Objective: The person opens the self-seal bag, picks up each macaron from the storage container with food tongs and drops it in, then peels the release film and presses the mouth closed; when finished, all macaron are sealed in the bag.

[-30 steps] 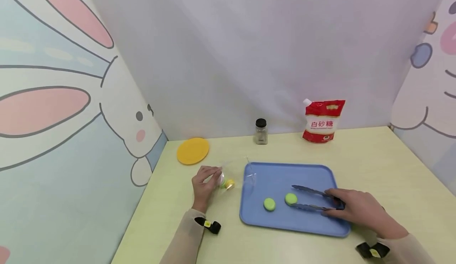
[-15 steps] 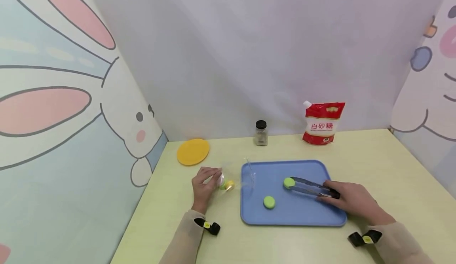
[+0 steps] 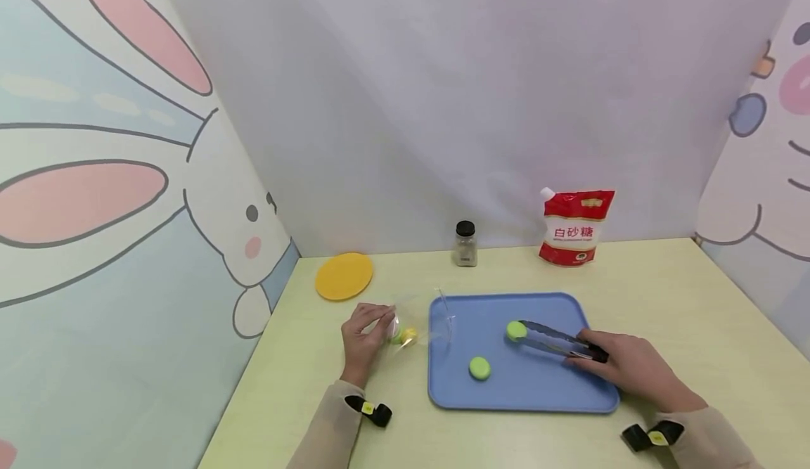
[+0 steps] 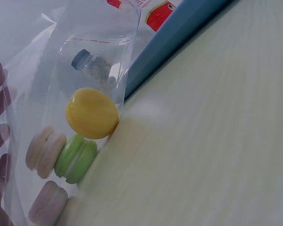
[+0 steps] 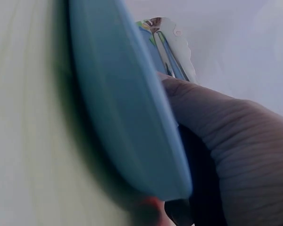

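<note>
Plain whitish backdrop [image 3: 443, 103] behind a pale yellow tabletop [image 3: 506, 448], with cartoon murals on both sides, a rabbit [image 3: 237, 223] on the left one. Along the far edge, from left to right: a flat yellow disc [image 3: 344, 276], a small clear jar [image 3: 465, 249] with a black lid, and a red-and-white pouch [image 3: 572, 230] with a white cap, upright.

Nearer, a blue tray [image 3: 538, 395] with rounded corners. On it, toward the near left part, one green macaron [image 3: 479, 368], lying loose. Further back, a second green macaron [image 3: 515, 330] between the tips of dark tongs [image 3: 553, 332] (resting on the tray or just lifted, cannot tell). At the other end of the tongs, over the tray's right side, the right hand [image 3: 633, 370], pinching the handles between thumb and fingers.

Just left of the tray, the left hand [image 3: 363, 339], thumb and fingers drawn together on the left end of a clear bag [image 4: 37, 61], with the bag's other end reaching over the tray's left edge. Inside the bag, seen from the left wrist, a yellow macaron [image 4: 92, 113], a green one [image 4: 75, 159] and two pale pinkish ones [image 4: 45, 151]. On each wrist, a black strap [image 3: 354, 403] over or beside a beige sleeve [image 3: 332, 420].
</note>
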`<control>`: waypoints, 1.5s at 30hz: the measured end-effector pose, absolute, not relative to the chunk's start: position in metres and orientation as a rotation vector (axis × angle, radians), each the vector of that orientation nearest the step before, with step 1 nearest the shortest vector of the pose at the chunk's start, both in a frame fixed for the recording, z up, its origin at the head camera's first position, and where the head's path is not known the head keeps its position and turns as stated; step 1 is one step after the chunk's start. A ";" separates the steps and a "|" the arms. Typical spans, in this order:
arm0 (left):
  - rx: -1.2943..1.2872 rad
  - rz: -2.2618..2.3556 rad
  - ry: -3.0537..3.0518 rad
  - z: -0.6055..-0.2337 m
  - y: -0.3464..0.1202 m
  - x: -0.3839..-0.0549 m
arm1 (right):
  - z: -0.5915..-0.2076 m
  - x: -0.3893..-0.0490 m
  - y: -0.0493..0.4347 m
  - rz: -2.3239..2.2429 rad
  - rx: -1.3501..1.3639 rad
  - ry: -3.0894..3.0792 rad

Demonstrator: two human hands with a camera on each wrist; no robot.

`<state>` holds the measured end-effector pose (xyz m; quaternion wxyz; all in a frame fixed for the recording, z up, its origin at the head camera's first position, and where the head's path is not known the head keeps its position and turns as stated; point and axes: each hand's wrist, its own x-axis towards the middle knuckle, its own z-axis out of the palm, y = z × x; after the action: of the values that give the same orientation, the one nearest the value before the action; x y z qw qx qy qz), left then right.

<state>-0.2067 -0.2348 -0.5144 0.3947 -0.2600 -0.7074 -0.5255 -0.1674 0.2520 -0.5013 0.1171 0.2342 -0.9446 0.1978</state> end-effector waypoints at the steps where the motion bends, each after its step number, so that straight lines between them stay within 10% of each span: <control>1: -0.656 -1.334 -1.797 -0.515 -0.235 -0.207 | -0.501 -0.168 0.252 0.577 0.684 -2.768; 23: -0.715 -1.355 -1.747 -0.518 -0.233 -0.209 | -0.461 -0.184 0.247 0.400 0.767 -2.742; 45: -0.686 -1.372 -1.790 -0.513 -0.234 -0.207 | -0.413 -0.243 0.122 0.349 1.230 -2.769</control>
<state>-0.2068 -0.2337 -0.5130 0.3822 -0.2690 -0.7016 -0.5378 -0.2433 0.1220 -0.4131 0.0456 0.4029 -0.9069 0.1144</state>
